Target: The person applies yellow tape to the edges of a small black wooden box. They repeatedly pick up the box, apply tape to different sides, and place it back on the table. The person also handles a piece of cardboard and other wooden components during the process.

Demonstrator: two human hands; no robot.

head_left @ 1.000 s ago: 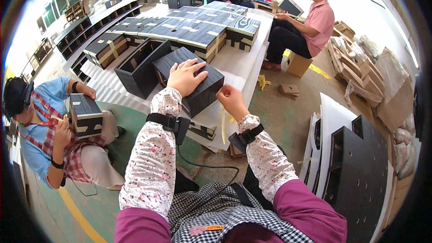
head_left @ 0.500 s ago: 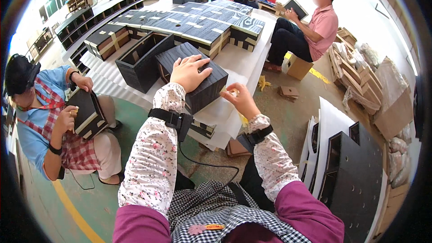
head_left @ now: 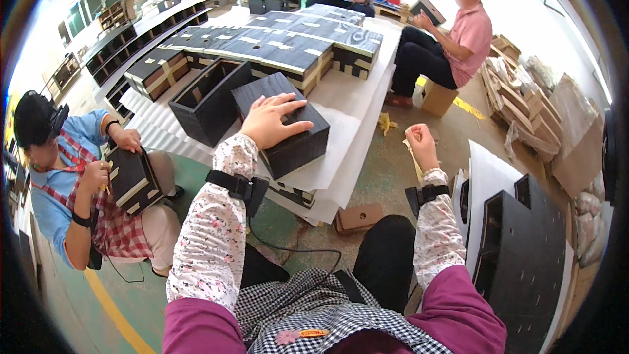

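Note:
My left hand lies flat with fingers spread on top of a black wood-grain box, at the near edge of the covered table. Off to the right, over the floor and apart from the box, my right hand is pinched on a strip of pale yellow tape that hangs below the fingers. Just left of the box under my hand stands an open black box, its hollow inside showing. No tape shows on the visible faces of the box I press on.
Taped black boxes stand in rows on the white-sheeted table. A co-worker at left holds a black box; another, in pink, sits at right. Brown boards lie on the floor. Large black panels stand at my right.
My right hand has moved right, away from the box, pulling a tape strip with it. The left hand stays on the box, which appears slightly shifted in view.

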